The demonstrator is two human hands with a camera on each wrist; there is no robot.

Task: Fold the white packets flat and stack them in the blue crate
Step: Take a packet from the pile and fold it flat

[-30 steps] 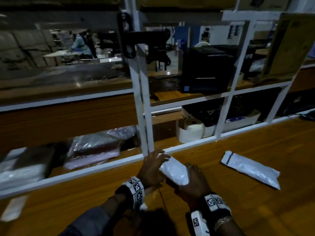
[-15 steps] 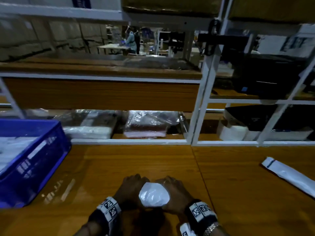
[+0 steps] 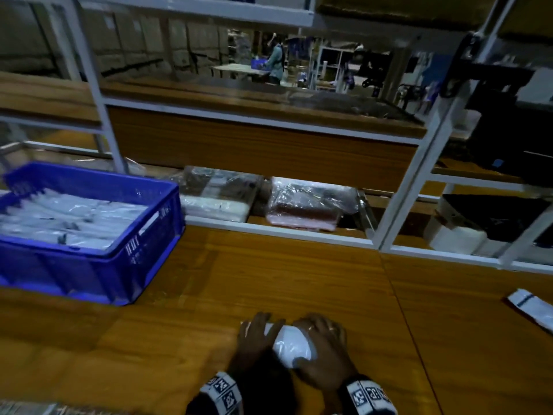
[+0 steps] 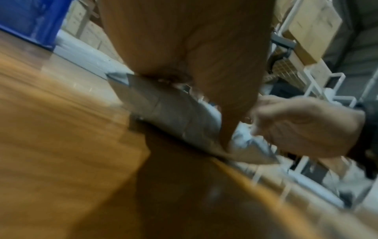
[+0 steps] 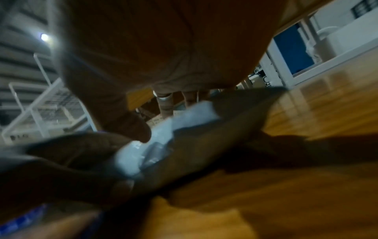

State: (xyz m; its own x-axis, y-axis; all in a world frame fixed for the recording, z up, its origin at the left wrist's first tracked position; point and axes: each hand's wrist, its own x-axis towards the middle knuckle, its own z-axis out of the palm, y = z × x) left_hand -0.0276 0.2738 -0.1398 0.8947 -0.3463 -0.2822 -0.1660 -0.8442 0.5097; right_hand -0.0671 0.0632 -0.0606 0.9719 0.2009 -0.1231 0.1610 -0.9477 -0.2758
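Observation:
A white packet (image 3: 291, 345) lies folded into a short bundle on the wooden table (image 3: 269, 280), near its front edge. My left hand (image 3: 257, 339) grips its left side, fingers over the top. My right hand (image 3: 323, 345) grips its right side. In the left wrist view the thumb (image 4: 229, 129) presses on the packet (image 4: 174, 116). The blurred right wrist view shows the thumb (image 5: 132, 126) on the packet (image 5: 155, 145). The blue crate (image 3: 74, 274) stands at the left, holding several flat white packets (image 3: 68, 217). Another white packet (image 3: 529, 310) lies unfolded at the right edge.
A white shelf frame (image 3: 419, 175) runs along the back of the table. Under its wooden shelf lie two plastic-wrapped bundles (image 3: 218, 199) (image 3: 308, 208). A black machine (image 3: 508, 139) and a white roll (image 3: 454, 238) sit at the back right. Bare table lies between crate and hands.
The packet, long and slanted a second ago, is now a short bundle between both hands. The view has swung left, bringing the blue crate in and pushing the loose packet to the right edge.

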